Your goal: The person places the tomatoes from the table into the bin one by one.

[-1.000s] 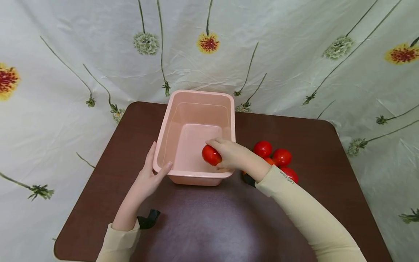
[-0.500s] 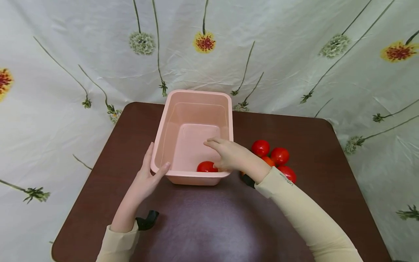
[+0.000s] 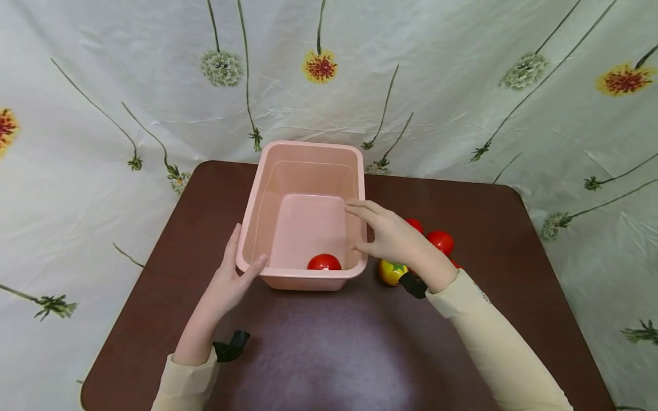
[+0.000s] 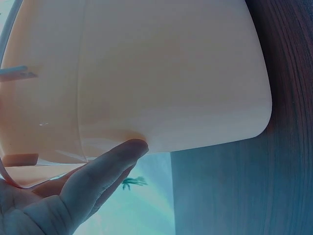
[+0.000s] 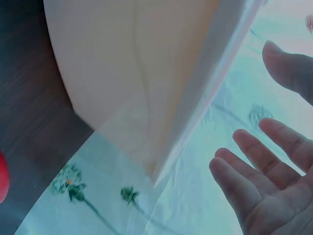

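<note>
A pink plastic basin (image 3: pixel 303 273) stands on the table, with one glossy red tomato (image 3: pixel 324 262) inside near its front wall. My left hand (image 3: pixel 233 279) holds the front left corner, thumb at the front rim and fingers along the left side. In the left wrist view, the fingers (image 4: pixel 105 178) touch the outer wall under the rim. Over the basin's right rim hovers my right hand (image 3: pixel 388 234), fingers spread and holding nothing. Beneath that forearm, partly hidden, are more red tomatoes (image 3: pixel 440 242) and a yellow-and-red one (image 3: pixel 392 272) with a green top.
The dark brown table (image 3: pixel 319 354) has rounded corners. Behind it hangs a pale cloth (image 3: pixel 447 97) with printed flowers, close to the basin's far side. Black straps (image 3: pixel 232 346) show at both wrists.
The right hand has let go of the red tomato, which now lies on the basin's floor. That hand has risen and moved right toward the rim. The left hand keeps its place.
</note>
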The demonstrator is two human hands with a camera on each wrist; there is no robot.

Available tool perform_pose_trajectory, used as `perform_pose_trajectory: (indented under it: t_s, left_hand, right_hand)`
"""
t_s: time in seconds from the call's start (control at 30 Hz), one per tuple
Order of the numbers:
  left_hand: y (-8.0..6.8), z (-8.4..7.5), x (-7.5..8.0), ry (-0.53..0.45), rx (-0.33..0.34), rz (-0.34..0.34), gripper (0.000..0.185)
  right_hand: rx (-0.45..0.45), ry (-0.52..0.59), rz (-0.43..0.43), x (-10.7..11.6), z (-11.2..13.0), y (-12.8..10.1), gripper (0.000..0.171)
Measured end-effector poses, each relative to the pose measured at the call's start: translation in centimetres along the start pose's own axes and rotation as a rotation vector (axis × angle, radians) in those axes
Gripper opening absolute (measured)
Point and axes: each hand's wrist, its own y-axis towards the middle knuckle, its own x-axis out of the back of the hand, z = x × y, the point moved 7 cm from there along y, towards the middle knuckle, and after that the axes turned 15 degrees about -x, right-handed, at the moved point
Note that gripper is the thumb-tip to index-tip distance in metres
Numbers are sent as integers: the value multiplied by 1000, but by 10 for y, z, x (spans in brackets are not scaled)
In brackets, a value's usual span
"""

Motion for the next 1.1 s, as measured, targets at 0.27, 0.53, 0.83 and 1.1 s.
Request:
perform_pose_trajectory:
  t_s: [0.27,0.53,0.83,1.1]
  left_hand:
    - [-1,-2,0,-6,-9,4,94]
    - [0,-2,-1,-8,-11,15,94]
    - [1,-1,-2,0,-1,14,95]
    - [0,0,-1,-4,5,11,94]
  right_hand:
    - [-147,52,-16,13,-35,-19,77]
    - [-198,63,-27,13,-59,-30,76]
    - [-290,99,-66,11,-97,-48,72]
    - [-417,117,-63,1,-137,-74,71]
